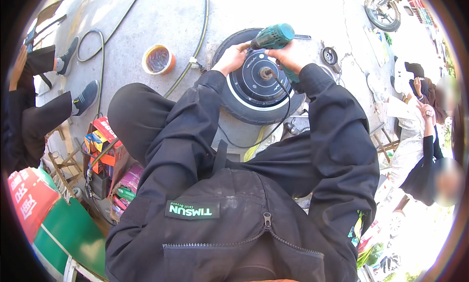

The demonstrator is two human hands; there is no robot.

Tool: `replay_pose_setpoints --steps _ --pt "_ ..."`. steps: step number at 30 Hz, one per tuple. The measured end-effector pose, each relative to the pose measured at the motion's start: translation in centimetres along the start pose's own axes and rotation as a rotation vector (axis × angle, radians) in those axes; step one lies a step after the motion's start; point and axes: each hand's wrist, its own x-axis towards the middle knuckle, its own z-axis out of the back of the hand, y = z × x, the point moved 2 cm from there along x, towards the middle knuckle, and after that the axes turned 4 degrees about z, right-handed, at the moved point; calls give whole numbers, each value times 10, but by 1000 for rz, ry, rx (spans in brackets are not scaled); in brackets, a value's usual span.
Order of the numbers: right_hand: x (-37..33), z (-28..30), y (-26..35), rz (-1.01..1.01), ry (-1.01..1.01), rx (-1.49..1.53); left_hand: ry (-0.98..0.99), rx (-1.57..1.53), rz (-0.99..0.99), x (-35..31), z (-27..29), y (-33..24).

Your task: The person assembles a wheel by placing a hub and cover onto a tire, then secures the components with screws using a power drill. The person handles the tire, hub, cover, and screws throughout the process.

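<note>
My right hand (289, 57) is wrapped around the grip of a teal cordless drill (275, 36), which lies tilted with its nose to the left. Close to that nose, my left hand (232, 59) has its fingers pinched together at the upper left of a wheel; what they hold, if anything, is hidden. Below both hands the wheel lies flat, with a black tyre (249, 116) around a dark hub motor (251, 84) with bolts near its edge. A black cable (287, 103) leaves the hub's centre and curves toward my legs.
An orange-rimmed tub (159, 60) stands left of the wheel, beside a long hose (199, 42). A round metal part (330, 56) lies to the right. Boxes (105, 140) are near my left knee. One person sits at the left; others are at the right.
</note>
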Motion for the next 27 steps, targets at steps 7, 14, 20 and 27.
replay_pose_setpoints --steps 7,14,20,27 --pt "3 -2 1 11 15 89 -13 58 -16 -5 2 0" --pt "3 5 18 2 75 39 4 132 -21 -14 2 -5" --pt "-1 3 22 -54 74 55 -6 94 -76 -15 -1 -3" --pt "25 -6 16 79 53 -231 -156 76 -128 -11 -8 7"
